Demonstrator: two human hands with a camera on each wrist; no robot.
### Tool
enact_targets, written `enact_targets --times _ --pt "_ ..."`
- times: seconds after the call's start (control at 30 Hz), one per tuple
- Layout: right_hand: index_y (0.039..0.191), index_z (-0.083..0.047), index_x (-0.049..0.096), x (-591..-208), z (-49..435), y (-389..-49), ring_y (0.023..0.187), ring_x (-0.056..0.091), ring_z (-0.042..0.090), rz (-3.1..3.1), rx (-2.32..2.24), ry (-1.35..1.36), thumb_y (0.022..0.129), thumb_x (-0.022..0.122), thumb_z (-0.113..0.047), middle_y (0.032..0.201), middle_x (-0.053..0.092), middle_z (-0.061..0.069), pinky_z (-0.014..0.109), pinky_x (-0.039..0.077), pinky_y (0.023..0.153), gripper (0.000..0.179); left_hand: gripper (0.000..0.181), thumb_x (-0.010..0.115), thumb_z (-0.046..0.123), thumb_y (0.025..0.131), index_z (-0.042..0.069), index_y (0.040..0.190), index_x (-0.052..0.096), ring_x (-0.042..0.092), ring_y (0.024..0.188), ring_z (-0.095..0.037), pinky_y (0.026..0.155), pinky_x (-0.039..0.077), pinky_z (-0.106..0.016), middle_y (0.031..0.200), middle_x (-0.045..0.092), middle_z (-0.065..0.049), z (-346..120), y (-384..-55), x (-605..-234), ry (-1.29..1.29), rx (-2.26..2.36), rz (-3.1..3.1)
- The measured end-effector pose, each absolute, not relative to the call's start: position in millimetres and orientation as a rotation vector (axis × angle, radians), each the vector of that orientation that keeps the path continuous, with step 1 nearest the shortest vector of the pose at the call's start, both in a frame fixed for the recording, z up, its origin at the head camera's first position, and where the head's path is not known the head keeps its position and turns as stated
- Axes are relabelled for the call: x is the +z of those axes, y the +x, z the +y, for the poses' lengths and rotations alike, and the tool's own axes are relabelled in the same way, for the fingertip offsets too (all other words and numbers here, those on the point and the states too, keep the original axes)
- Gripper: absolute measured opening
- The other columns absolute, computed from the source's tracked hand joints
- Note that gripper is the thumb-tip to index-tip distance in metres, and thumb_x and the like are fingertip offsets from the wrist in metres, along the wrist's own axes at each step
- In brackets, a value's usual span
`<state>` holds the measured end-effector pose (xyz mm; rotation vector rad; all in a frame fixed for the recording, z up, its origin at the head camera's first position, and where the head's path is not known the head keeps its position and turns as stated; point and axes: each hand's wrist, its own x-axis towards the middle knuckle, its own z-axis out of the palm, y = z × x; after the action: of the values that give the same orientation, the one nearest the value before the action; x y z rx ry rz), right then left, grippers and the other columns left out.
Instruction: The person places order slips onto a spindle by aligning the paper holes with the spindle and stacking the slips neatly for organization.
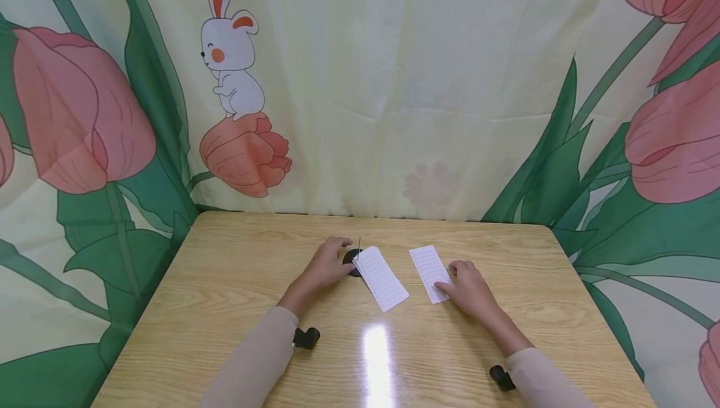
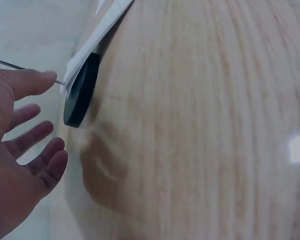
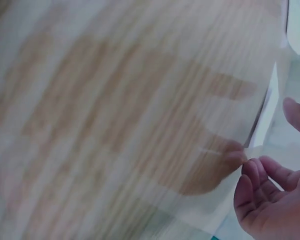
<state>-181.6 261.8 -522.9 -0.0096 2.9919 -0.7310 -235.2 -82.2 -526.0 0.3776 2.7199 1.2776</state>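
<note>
Near the table's far side stands a paper spike, its round black base [image 1: 349, 258] partly covered and its thin metal rod [image 1: 359, 245] pointing up. Lined white paper slips [image 1: 384, 280] sit at the rod and slant over the base toward the right front. My left hand [image 1: 323, 265] is at the base's left, fingers spread and loosely bent; in the left wrist view its thumb [image 2: 34, 82] is beside the rod. Another lined slip [image 1: 426, 267] lies on the table to the right. My right hand [image 1: 471, 290] is at its right edge, thumb over the slip, fingers loosely bent.
The light wooden table [image 1: 236, 270] ends at a curtain [image 1: 360, 114] printed with tulips and a rabbit. Black wrist devices [image 1: 306, 338] show at both sleeves. A bright light reflection [image 1: 378, 364] lies on the tabletop between the forearms.
</note>
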Motion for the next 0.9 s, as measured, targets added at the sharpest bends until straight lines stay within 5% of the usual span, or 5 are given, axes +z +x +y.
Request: enact_targets --times 0.3,0.9 --pt "0.123 0.010 0.060 -528.2 264.6 -180.0 0.103 0.060 0.038 3.036 -0.636 -0.067 0.087 0.084 -0.030 0.118 0.058 0.027 0.054 0.051 0.091 0.058 0.069 0.089 0.014 0.079 0.002 0.140 0.059 0.050 0.133 -0.038 0.113 0.042 -0.051 0.142 0.057 -0.017 -79.4 -232.0 -532.6 0.411 1.221 2.735" --pt "0.122 0.012 0.062 -523.8 262.3 -184.1 0.101 0.061 0.034 2.979 -0.637 -0.024 0.089 0.081 -0.015 0.114 0.062 0.026 0.049 0.052 0.089 0.047 0.053 0.085 0.016 0.085 0.003 0.133 0.065 0.053 0.124 -0.037 0.106 0.046 -0.050 0.133 0.058 -0.017 -74.2 -233.5 -536.6 0.376 1.091 2.799"
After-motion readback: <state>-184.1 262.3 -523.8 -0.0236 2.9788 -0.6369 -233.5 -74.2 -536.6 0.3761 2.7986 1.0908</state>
